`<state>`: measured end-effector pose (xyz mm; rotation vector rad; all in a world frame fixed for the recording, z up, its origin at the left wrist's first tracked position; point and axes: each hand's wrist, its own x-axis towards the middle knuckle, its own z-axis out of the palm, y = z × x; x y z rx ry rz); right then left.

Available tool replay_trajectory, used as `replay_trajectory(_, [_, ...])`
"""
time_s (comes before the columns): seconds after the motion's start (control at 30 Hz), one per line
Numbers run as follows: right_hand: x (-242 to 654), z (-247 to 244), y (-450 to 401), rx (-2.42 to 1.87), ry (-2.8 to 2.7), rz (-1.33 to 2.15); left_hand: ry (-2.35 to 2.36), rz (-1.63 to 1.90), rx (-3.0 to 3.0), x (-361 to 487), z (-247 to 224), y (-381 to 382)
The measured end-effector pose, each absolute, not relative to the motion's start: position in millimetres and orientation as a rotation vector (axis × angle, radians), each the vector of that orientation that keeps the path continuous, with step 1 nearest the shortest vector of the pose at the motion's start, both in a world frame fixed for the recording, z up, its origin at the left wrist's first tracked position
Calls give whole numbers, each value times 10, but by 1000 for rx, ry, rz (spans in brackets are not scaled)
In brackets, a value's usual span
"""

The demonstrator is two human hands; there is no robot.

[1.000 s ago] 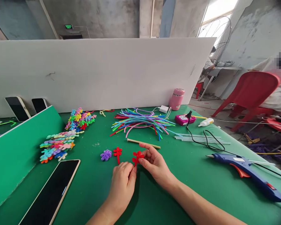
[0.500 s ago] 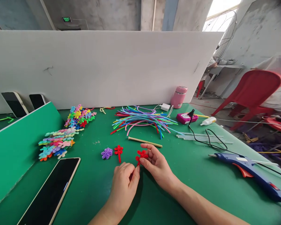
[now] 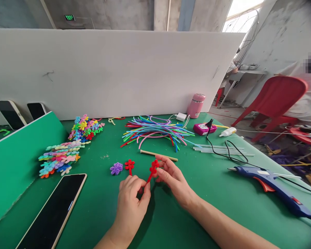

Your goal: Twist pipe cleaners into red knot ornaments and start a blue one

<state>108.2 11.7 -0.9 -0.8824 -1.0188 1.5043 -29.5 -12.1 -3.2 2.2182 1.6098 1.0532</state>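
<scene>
Between my hands is a red pipe-cleaner flower (image 3: 154,166) with a short stem. My left hand (image 3: 131,204) pinches the lower end of the stem between thumb and forefinger. Thumb and fingers of my right hand (image 3: 175,180) close on the right side of the petals. Just beyond my left hand, a second red pipe-cleaner flower (image 3: 130,165) lies flat on the green table, its stem end partly hidden by that hand. A purple pipe-cleaner flower (image 3: 116,168) lies to its left. Behind my right hand is a thin tan stick (image 3: 159,155).
Loose pipe cleaners (image 3: 158,131) lie in a heap at the back. Finished flowers (image 3: 62,155) are piled at left, near a phone (image 3: 53,211). On the right are a blue glue gun (image 3: 269,183) with its black cord, clear glue sticks (image 3: 217,149) and a pink bottle (image 3: 196,105).
The red flower has turned so its stem now shows between my hands, slanting down to the left hand. My left hand has shifted slightly left. The whole view has moved a little.
</scene>
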Motion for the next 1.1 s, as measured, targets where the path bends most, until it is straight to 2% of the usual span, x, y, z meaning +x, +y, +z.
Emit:
replay_trajectory(0.13, [1070,-49,129,-864,-1029,1501,1598,1076,2300,-280,-38,-134])
replay_trajectory(0.47, [1078,-87,148,-816,-1041,1540,1447,969,1976,-285,3,-131])
replay_trajectory(0.7, [1068,-41,109,-854,-1005,1594,1391,987,2056,-272,-30,-115])
replay_trajectory(0.9, [1063,-95,138,-891,-1051,1560,1540,955,2240,-257,-41,-145])
replay_trajectory(1.1, [1068,-150,138,-941,-1174,1363,1772,888,2227,-360,-50,-28])
